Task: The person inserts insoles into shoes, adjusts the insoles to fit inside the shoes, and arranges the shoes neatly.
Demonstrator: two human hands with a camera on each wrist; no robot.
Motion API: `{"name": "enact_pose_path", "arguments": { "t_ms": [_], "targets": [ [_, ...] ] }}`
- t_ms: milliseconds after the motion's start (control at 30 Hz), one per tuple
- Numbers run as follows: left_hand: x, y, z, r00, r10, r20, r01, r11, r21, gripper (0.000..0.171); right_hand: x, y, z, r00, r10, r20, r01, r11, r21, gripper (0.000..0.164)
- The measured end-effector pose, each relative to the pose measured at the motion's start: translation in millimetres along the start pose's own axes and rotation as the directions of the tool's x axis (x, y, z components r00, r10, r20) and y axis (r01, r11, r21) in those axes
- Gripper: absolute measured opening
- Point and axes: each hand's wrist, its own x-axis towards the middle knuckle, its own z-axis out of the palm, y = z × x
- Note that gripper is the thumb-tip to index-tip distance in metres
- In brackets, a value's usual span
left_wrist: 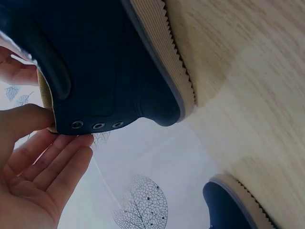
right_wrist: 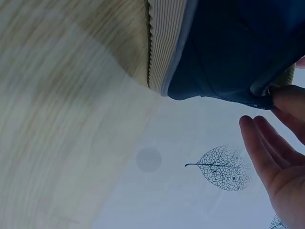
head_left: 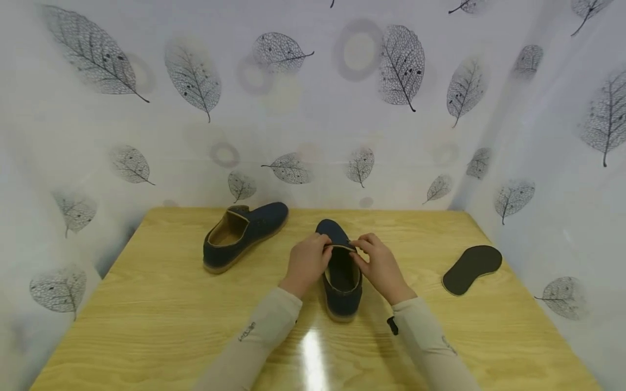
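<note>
A dark navy shoe [head_left: 344, 298] stands on the table with its toe pointing to the back and its heel toward me. My left hand [head_left: 307, 260] pinches the left edge of its eyelet flap between thumb and fingers. In the left wrist view, several metal eyelets [left_wrist: 98, 126] without a lace show along that flap, above the ribbed tan sole [left_wrist: 159, 43]. On the other side, my right hand [head_left: 383, 267] pinches the right edge of the opening with thumb and forefinger, while its other fingers [right_wrist: 259, 143] stay off the shoe.
A matching navy shoe [head_left: 244, 233] stands at the back left, angled to the right. Near the right edge of the wooden table [head_left: 161, 326] lies a dark insole [head_left: 471, 269]. White curtains [head_left: 313, 125] with a leaf print hang behind and at both sides.
</note>
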Motion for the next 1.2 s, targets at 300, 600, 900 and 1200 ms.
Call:
{"name": "enact_pose_path", "arguments": {
  "t_ms": [300, 600, 900, 1200],
  "targets": [
    [-5.8, 4.9, 4.3, 0.999, -0.008, -0.047, 0.007, 1.0, -0.027, 0.007, -4, 1, 1, 0.998, 0.07, 0.001, -0.069, 0.989, 0.128, 0.02],
    [-8.6, 12.1, 2.3, 0.993, -0.115, 0.02, 0.115, 0.993, -0.021, 0.024, -4, -11, -1, 0.962, 0.264, 0.071, -0.272, 0.952, 0.141, 0.031],
    [-7.0, 24.1, -0.8, 0.928, -0.339, 0.155, 0.349, 0.936, -0.047, 0.037, -4, -16, -3, 0.917, 0.384, 0.112, -0.397, 0.907, 0.14, 0.024],
    [-0.4, 28.8, 7.1, 0.935, -0.293, 0.201, 0.308, 0.95, -0.048, 0.034, -9, -11, -7, 0.916, 0.394, 0.079, -0.4, 0.911, 0.097, 0.024]
  ]
}}
